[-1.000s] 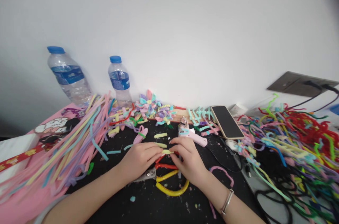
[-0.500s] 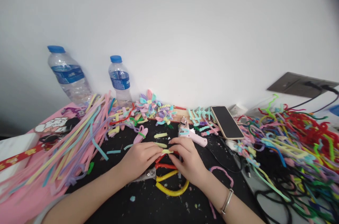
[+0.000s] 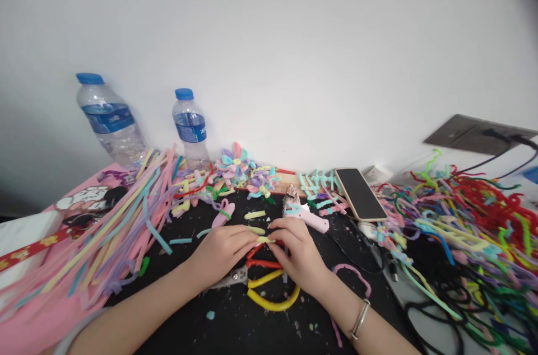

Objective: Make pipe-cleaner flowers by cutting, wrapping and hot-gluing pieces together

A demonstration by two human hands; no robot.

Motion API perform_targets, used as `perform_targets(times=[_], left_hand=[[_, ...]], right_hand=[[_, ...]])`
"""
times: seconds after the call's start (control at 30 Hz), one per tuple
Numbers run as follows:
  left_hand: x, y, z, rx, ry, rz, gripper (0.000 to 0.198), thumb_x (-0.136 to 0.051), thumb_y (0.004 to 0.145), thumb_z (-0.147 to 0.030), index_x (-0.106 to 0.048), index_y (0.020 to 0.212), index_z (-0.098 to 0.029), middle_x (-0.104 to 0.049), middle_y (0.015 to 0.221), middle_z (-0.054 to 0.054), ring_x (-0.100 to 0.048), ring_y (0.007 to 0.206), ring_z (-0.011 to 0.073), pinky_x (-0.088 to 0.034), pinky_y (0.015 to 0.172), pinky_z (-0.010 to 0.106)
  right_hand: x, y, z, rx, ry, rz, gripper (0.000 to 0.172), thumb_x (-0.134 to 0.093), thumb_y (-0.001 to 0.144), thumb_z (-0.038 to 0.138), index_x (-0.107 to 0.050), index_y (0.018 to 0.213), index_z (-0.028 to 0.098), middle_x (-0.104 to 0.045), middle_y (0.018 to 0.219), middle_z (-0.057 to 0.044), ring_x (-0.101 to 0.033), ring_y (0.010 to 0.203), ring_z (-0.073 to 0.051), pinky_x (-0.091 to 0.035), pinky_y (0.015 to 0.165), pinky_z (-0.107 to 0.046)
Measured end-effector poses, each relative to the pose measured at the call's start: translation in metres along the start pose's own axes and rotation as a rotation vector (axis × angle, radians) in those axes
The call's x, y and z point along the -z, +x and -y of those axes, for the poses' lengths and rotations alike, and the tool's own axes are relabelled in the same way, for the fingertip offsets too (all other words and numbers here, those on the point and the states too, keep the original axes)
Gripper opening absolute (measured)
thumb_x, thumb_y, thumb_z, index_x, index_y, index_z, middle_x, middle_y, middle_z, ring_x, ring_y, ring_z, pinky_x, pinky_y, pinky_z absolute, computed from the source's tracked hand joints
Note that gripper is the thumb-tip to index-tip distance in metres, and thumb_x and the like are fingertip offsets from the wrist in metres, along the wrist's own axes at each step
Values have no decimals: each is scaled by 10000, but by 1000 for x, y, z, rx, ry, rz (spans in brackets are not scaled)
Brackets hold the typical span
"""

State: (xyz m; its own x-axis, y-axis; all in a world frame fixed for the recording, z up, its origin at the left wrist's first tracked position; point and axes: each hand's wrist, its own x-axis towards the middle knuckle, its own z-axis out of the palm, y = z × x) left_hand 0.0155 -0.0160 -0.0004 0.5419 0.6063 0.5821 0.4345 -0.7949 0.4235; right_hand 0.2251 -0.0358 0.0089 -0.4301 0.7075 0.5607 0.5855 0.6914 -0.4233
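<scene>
L hand & R hand, fingertips nearly closed, pinch opp. ends of a short yellow strip betw. them, nr the scissors, prob. to keep it steady.

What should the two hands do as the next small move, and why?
I would perhaps give the small yellow strip one gentle twist: the left hand and the right hand appear to pinch it from opposite sides, with part showing between them. A similar loose piece lies just beyond, touched by neither hand.
</scene>
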Motion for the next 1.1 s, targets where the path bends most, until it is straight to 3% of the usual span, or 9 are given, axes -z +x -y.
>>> perform_targets(times=[0.7,1.1], left_hand=[[-1,-1,-1,35,-23,35,261,-455,975,-237,-688,875,-173,-713,776,28,-668,697,139,-531,654,235],[-2,-3,6,95,-44,21,232,-495,958,-252,-710,892,-192,-726,822,30,-679,730,145,-536,678,240]], right_hand=[[-2,-1,0,-37,8,4,86,-559,879,128,-581,892,210,-643,1016,-74,-590,946,-224,-479,827,-406],[-1,-2,-7,-67,-7,35,121,-563,889,151,-605,983,215,-632,1057,-84,-580,977,-235,-494,843,-425]])
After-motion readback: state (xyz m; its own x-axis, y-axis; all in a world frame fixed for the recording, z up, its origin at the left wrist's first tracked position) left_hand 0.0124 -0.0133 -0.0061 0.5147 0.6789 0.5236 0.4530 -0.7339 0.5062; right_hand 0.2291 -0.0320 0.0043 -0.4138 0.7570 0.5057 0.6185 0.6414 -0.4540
